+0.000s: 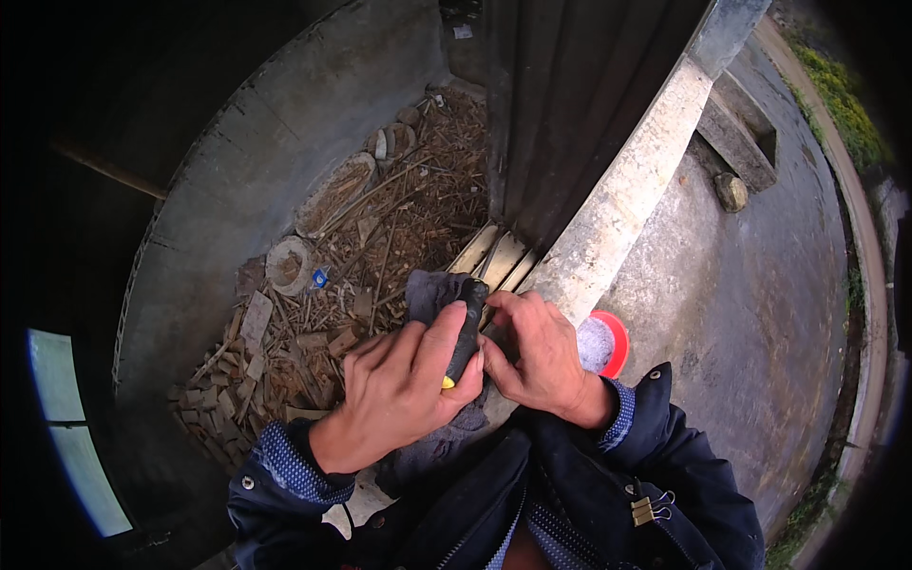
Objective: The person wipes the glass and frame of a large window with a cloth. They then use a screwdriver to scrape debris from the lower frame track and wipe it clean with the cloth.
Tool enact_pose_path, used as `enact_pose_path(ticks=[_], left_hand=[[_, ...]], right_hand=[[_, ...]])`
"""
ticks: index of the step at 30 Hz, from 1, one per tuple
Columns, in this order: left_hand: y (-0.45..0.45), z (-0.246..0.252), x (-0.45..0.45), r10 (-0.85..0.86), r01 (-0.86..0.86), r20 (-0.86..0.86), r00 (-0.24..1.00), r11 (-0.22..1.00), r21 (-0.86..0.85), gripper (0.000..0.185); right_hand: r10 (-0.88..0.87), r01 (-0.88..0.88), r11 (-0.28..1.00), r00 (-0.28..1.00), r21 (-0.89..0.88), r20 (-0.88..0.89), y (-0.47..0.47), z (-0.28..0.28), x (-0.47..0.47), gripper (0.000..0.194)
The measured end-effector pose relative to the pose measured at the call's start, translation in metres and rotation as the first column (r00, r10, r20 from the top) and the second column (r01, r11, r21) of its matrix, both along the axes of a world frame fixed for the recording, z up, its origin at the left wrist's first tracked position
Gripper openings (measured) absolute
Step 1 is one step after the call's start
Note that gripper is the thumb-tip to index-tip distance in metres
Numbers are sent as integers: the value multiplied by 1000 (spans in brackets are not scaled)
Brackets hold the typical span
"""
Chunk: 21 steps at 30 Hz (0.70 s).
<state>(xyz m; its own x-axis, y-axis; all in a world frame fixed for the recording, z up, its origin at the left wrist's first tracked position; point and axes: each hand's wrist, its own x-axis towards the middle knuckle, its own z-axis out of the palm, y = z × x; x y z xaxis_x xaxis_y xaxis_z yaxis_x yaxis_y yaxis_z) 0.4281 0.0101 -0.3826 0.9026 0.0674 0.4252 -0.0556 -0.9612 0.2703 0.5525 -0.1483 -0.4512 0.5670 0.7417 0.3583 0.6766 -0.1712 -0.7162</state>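
My left hand (406,377) is closed around the black handle of a screwdriver (467,331), which has a yellow end; its thin metal shaft points away from me over a pale grooved metal track (502,256). Close to the handle on the right, my right hand (531,349) has its thumb and index finger bent towards each other; whether something small is between them cannot be told. A dark grey cloth (427,292) lies beneath the screwdriver and my left hand. The track runs along the foot of a dark ribbed shutter or door panel (563,107).
Left of the track, wood scraps and sticks (385,249) cover the floor beside stone basins (288,265) and a concrete wall (249,149). At the right are a red basin (621,342) with whitish contents, a rock (731,192) and a concrete trough (741,139).
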Motion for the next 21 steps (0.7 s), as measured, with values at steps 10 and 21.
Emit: enact_pose_path(ticks=[10, 21], left_hand=[[3, 5, -2, -9, 9, 15, 1000, 999, -31, 52], [-1, 13, -10, -78, 78, -18, 997, 996, -46, 51]], right_hand=[[-11, 11, 1000, 1000, 16, 20, -1, 0, 2, 53], [-17, 17, 1000, 1000, 11, 23, -2, 1, 1, 46]])
